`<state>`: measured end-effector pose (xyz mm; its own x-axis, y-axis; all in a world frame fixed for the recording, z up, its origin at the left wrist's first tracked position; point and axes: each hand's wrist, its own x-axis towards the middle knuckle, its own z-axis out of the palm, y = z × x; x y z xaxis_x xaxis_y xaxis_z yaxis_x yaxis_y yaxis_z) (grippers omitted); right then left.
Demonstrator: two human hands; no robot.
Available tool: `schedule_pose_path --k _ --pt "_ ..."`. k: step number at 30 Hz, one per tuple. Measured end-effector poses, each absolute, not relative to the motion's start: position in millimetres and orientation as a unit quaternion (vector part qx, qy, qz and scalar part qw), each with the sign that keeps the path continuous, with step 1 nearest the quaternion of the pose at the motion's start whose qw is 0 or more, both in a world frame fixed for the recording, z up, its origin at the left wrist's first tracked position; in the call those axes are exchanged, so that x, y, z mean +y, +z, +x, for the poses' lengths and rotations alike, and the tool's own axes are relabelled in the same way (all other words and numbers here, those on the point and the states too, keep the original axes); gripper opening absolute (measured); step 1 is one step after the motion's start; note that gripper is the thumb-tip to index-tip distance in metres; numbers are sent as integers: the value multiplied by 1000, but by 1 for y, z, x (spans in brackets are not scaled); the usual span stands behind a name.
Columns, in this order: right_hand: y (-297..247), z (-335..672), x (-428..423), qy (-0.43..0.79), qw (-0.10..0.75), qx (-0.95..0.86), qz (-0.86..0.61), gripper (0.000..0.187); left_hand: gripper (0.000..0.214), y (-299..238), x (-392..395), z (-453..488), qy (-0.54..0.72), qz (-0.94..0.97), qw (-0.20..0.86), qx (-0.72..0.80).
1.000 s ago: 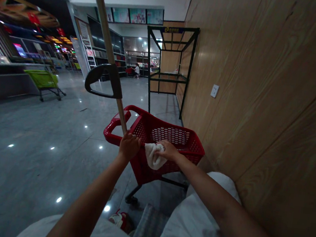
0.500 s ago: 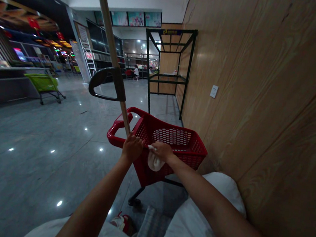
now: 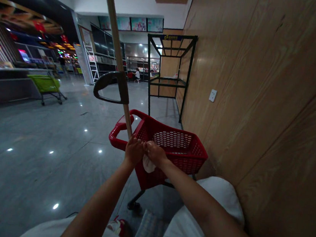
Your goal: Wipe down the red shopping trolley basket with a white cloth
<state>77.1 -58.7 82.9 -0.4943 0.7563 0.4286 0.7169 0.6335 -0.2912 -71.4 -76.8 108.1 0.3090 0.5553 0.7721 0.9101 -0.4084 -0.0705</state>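
My left hand (image 3: 134, 151) grips a long wooden pole (image 3: 116, 40) low down, where it meets the red plastic shopping cart (image 3: 117, 136). A black D-shaped handle (image 3: 112, 87) sticks out from the pole higher up. My right hand (image 3: 155, 153) sits beside the left, pinching a white cloth (image 3: 148, 164) against the cart's near side. Most of the cloth is hidden under that hand. Both hands are over the cart's front corner, and the cart's mesh basket shows nothing inside.
A wood-panelled wall (image 3: 263, 108) with a white socket (image 3: 212, 95) runs along the right. Ahead stands a dark metal shelf frame (image 3: 167, 77). A green cart (image 3: 45, 84) stands on the polished floor (image 3: 27, 148) at left. A seated person (image 3: 137, 75) is far off.
My two hands have drawn closer together, and the right hand now covers more of the cloth. The cart and pole sit slightly further right in view.
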Motion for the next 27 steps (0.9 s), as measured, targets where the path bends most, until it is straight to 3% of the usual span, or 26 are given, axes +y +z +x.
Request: schedule_pose_path --k 4,14,23,27 --pt "78 88 -60 29 247 -859 -448 25 33 109 -78 -75 -321 -776 286 -461" --pt "32 246 -61 -51 169 -813 -555 25 34 105 -75 -67 -366 -767 248 -466" --pt "67 116 -65 -13 283 -855 -435 30 33 104 -73 -55 -338 -763 283 -472" --pt "80 87 -67 24 290 -851 -436 25 33 106 -75 -63 -307 -772 312 -461"
